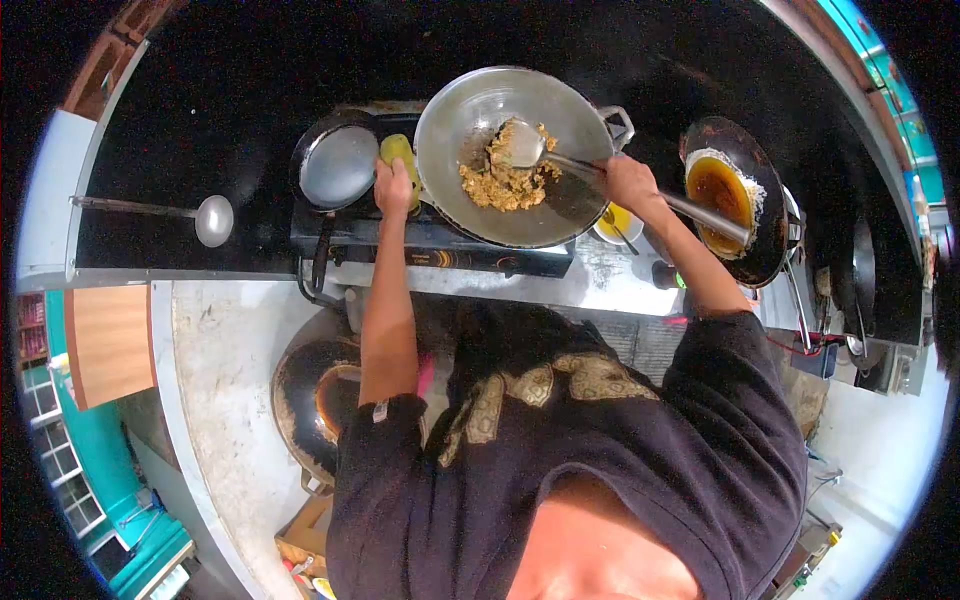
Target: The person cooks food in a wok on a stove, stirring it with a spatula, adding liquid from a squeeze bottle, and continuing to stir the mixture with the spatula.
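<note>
A large metal wok (pixel 460 115) sits over the gas stove (pixel 440 257). Brown, crumbly food like fried rice (pixel 505 190) lies in its middle. My left hand (pixel 394 188) is closed on a yellow-green cloth or pad (pixel 399 150) at the wok's left side; the wok handle there is mostly hidden. My right hand (pixel 630 183) grips the long metal handle of a wok spatula (pixel 525 146). The spatula's blade rests in the food, and its handle runs out past the wok's right rim.
Left of the wok stands a small frying pan (pixel 345 165), with a ladle (pixel 213 220) farther left. A dark wok with brown oil (pixel 715 190) is at the right. Beside it, a bowl (pixel 618 225) holds something yellow and a spoon. Another wok (pixel 290 400) sits low at the left.
</note>
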### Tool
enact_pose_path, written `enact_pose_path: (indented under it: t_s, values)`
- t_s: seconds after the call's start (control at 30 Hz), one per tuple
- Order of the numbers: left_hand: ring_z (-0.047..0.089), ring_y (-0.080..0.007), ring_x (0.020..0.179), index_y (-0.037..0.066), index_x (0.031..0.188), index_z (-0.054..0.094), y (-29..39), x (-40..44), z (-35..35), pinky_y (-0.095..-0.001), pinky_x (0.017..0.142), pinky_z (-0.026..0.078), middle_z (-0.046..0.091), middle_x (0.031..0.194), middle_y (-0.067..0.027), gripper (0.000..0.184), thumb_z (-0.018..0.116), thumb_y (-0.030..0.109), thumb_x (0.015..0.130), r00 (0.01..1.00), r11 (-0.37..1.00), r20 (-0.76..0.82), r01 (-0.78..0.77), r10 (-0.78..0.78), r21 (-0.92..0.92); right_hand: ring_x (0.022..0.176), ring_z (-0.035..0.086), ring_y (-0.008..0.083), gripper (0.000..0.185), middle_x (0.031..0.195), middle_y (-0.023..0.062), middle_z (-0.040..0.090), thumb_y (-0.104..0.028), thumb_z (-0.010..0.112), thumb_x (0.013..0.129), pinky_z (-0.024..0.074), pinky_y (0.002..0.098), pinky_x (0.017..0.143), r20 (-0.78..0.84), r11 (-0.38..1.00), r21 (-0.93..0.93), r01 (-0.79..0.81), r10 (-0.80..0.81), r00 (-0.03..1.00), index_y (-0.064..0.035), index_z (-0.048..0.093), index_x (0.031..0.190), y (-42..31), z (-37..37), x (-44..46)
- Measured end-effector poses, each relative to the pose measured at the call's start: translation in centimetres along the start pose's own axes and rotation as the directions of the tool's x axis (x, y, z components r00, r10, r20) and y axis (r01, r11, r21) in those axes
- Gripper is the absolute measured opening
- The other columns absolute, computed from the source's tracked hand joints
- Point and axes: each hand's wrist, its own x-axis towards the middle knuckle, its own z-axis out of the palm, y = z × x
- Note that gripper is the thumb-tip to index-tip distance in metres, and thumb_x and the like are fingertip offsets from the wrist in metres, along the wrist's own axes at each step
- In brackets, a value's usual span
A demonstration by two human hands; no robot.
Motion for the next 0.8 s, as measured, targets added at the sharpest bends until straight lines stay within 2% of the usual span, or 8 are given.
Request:
enact_pose_path:
  t_s: [0.07, 0.2, 0.37, 0.53, 0.57, 0.67, 0.73, 0.8]
  values:
    - [0.049, -0.0426, 0.098, 0.001, 0.123, 0.035, 0.7, -0.1, -0.1, -0.0473, 0.085, 0.036, 0.051, 0.107, -0.0279, 0.056, 0.037, 0.038, 0.081, 0.997, 0.994, -0.067, -0.032, 0.040, 0.103, 0.077, 0.060, 0.0337, 0.026, 0.083, 0.0191, 0.061, -0.030, 0.050, 0.081, 0.0485, 0.0426, 0.068, 0.014, 1.000, -0.001, 0.023, -0.023, 1.000, -0.0109, 0.063, 0.093, 0.2, -0.2, -1.4]
    - [0.049, -0.0443, 0.096, 0.002, 0.121, 0.037, 1.1, -0.6, -0.3, -0.0484, 0.083, 0.037, 0.052, 0.104, -0.0291, 0.054, 0.036, 0.038, 0.082, 0.999, 0.996, -0.020, -0.042, 0.044, 0.083, 0.072, 0.060, 0.0331, 0.025, 0.079, 0.0181, 0.061, -0.029, 0.050, 0.081, 0.0489, 0.0426, 0.063, 0.051, 0.997, -0.074, -0.004, 0.008, 0.999, -0.0125, 0.063, 0.095, 0.8, -1.3, -4.6]
    - [0.048, -0.0450, 0.095, 0.003, 0.120, 0.039, 0.4, -0.1, 0.1, -0.0493, 0.081, 0.037, 0.052, 0.104, -0.0284, 0.051, 0.035, 0.038, 0.082, 0.992, 0.992, -0.042, -0.117, 0.119, 0.052, 0.066, 0.060, 0.0336, 0.022, 0.071, 0.0176, 0.060, -0.025, 0.047, 0.083, 0.0489, 0.0424, 0.059, -0.125, 0.999, -0.052, -0.011, 0.004, 0.992, -0.0148, 0.063, 0.095, 3.0, -0.4, -5.1]
    - [0.048, -0.0441, 0.097, 0.004, 0.120, 0.039, -0.8, 1.0, 0.2, -0.0493, 0.082, 0.037, 0.051, 0.107, -0.0258, 0.051, 0.035, 0.038, 0.082, 0.991, 0.989, 0.005, -0.131, 0.131, 0.072, 0.068, 0.062, 0.0305, 0.012, 0.074, 0.0161, 0.062, -0.011, 0.053, 0.073, 0.0507, 0.0395, 0.060, -0.084, 0.992, -0.127, -0.024, 0.014, 0.996, -0.0042, 0.063, 0.073, 1.8, -0.8, -4.3]
    - [0.048, -0.0439, 0.097, 0.004, 0.120, 0.039, -1.1, 1.3, 0.6, -0.0492, 0.082, 0.037, 0.051, 0.108, -0.0254, 0.051, 0.035, 0.038, 0.082, 0.990, 0.988, 0.015, -0.138, 0.137, 0.066, 0.069, 0.062, 0.0302, 0.012, 0.075, 0.0158, 0.062, -0.011, 0.053, 0.073, 0.0507, 0.0394, 0.060, -0.092, 0.986, -0.158, 0.051, -0.067, 0.993, -0.0037, 0.062, 0.073, 2.0, 0.6, -3.3]
    - [0.048, -0.0436, 0.097, 0.005, 0.120, 0.039, 1.2, 0.8, -0.4, -0.0490, 0.083, 0.036, 0.052, 0.108, -0.0245, 0.052, 0.034, 0.039, 0.081, 0.996, 0.991, 0.085, -0.025, 0.014, 0.128, 0.069, 0.062, 0.0310, 0.015, 0.075, 0.0170, 0.062, -0.014, 0.051, 0.075, 0.0505, 0.0399, 0.061, -0.123, 0.995, -0.085, 0.061, -0.071, 0.990, -0.0067, 0.061, 0.084, 1.5, 2.2, -1.9]
    - [0.048, -0.0435, 0.096, 0.006, 0.120, 0.039, -0.2, 1.6, 0.6, -0.0489, 0.083, 0.036, 0.052, 0.107, -0.0240, 0.050, 0.035, 0.038, 0.081, 0.998, 0.993, 0.004, -0.057, 0.057, 0.099, 0.068, 0.061, 0.0315, 0.025, 0.075, 0.0174, 0.061, -0.019, 0.049, 0.079, 0.0500, 0.0410, 0.060, -0.135, 0.996, -0.066, 0.067, -0.076, 0.988, -0.0142, 0.061, 0.101, 2.3, 2.3, -0.7]
    - [0.049, -0.0434, 0.096, 0.007, 0.120, 0.039, -0.6, 1.3, 0.6, -0.0488, 0.083, 0.037, 0.053, 0.106, -0.0237, 0.049, 0.036, 0.038, 0.081, 0.997, 0.994, -0.026, -0.072, 0.074, 0.082, 0.070, 0.061, 0.0318, 0.027, 0.076, 0.0169, 0.061, -0.020, 0.049, 0.080, 0.0496, 0.0415, 0.062, -0.125, 0.999, -0.045, 0.026, -0.031, 0.992, -0.0177, 0.060, 0.104, 2.5, 1.4, -0.2]
